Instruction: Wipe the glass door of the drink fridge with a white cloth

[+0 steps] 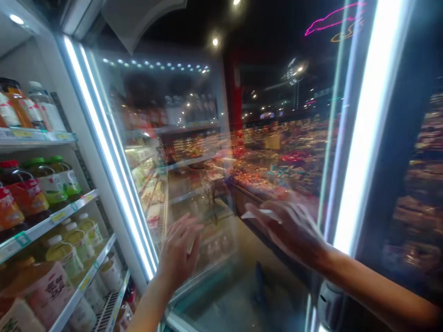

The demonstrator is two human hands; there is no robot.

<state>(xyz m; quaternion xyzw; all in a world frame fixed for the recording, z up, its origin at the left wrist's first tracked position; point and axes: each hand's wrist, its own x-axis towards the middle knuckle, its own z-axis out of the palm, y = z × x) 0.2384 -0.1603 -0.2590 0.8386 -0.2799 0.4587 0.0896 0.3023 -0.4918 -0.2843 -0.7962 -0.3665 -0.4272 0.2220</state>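
A glass cooler door (277,286) stands in front of me, with bright light strips near both its sides. My left hand (180,251) is raised before the glass, its fingers apart and nothing in them. Farther right, my right hand (287,223) is blurred by motion; it holds a thin white cloth or paper (263,214) against or close to the glass. Whether the hand touches the pane cannot be made out.
Shelves on the left hold several bottles (51,182) and larger drink containers (44,286). A grey fitting (328,304) sits low on the right. Through the glass, blurred store displays (270,161) show, mixed with reflections of shelves.
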